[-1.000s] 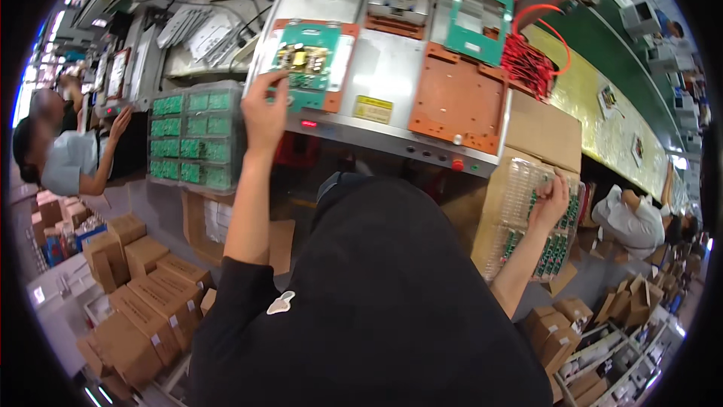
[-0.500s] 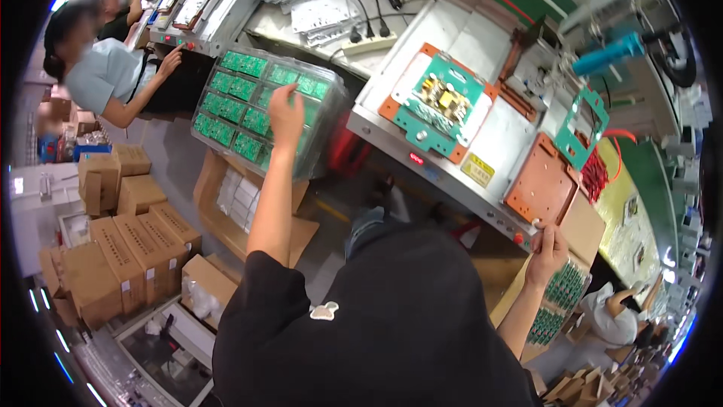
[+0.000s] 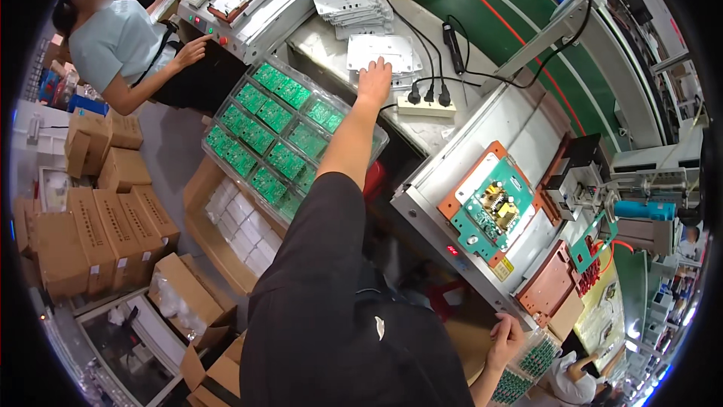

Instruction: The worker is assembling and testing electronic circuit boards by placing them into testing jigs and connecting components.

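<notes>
My left hand [image 3: 375,82] is stretched forward, fingers extended onto the near edge of a white plastic plate [image 3: 382,51] on the back bench. This plate lies on others like it. Below my left forearm is a clear blister tray [image 3: 312,124] holding green circuit boards [image 3: 251,133] in rows. My right hand [image 3: 506,339] hangs by the front corner of the bench machine, fingers curled, and I see nothing in it. On the machine, a populated circuit board [image 3: 498,205] sits in a green and orange fixture [image 3: 470,220]. An orange-brown fixture [image 3: 545,283] lies to its right.
A power strip [image 3: 426,106] with plugged-in cables stands right of my left hand. Another stack of white plates [image 3: 352,9] is behind it. Cardboard boxes [image 3: 96,241] fill the lower left. A co-worker [image 3: 120,42] stands at the neighbouring machine [image 3: 260,19].
My left hand has moved from above the blister tray, forward and right, to the white plates. My right hand has drawn back from the machine's corner. The view has shifted.
</notes>
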Motion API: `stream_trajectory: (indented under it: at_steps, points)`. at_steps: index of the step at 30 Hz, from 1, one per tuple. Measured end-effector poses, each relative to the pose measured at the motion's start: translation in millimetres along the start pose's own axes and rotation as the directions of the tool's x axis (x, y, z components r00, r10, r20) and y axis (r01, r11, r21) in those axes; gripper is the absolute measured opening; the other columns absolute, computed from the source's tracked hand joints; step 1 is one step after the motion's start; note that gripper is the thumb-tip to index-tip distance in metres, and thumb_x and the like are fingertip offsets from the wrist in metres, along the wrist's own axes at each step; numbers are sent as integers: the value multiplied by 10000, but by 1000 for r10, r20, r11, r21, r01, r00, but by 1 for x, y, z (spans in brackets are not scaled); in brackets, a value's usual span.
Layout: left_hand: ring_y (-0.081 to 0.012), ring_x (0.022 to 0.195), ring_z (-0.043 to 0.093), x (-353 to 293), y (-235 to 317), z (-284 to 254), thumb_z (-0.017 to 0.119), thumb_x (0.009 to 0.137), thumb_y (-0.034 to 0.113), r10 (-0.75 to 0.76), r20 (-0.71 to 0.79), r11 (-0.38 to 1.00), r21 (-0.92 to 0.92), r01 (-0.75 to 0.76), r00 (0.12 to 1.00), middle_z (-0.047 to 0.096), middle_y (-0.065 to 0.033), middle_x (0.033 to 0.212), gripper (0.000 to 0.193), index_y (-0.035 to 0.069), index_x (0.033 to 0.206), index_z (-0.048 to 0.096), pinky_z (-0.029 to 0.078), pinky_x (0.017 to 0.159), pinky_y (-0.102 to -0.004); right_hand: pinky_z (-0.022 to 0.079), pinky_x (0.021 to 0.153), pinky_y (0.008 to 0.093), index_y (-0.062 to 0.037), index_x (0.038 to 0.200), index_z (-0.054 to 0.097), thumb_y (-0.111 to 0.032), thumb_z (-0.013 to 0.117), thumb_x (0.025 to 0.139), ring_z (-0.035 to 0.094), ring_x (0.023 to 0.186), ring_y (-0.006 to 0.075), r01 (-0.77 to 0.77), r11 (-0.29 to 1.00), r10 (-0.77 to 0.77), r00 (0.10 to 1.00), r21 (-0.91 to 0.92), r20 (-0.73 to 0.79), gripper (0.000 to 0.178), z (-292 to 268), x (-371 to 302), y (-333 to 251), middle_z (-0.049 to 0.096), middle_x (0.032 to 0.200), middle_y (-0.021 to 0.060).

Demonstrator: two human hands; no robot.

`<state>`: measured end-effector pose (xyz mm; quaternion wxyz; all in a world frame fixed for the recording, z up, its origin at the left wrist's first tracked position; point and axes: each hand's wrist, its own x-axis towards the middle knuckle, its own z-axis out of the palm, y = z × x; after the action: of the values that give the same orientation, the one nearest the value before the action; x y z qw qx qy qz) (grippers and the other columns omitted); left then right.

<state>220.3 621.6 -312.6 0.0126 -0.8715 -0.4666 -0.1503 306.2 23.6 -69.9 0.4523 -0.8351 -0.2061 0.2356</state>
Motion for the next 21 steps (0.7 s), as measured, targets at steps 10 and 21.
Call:
stream_trajectory:
  at_steps: [10,21]
  points:
    - [-290,982,623,39,-33,-50,701,738,141,123,-179,980,-134,-148,976,611,-111,1023,203,74,924,653,489,829,-446,317,520,194,4,966,683,-183,544,1029,441,564,42,-11,1000,12,1000,8,-14,241,6,-1,-3,515,638,-10]
    - [-164,683,570,-68,68,-268,737,656,-27,67,-423,573,-725,-382,904,619,-65,846,269,39,895,631,476,619,-280,399,524,226,41,937,715,-92,578,973,538,585,70,33,999,-34,999,44,26,194,27,-5,0,602,647,22]
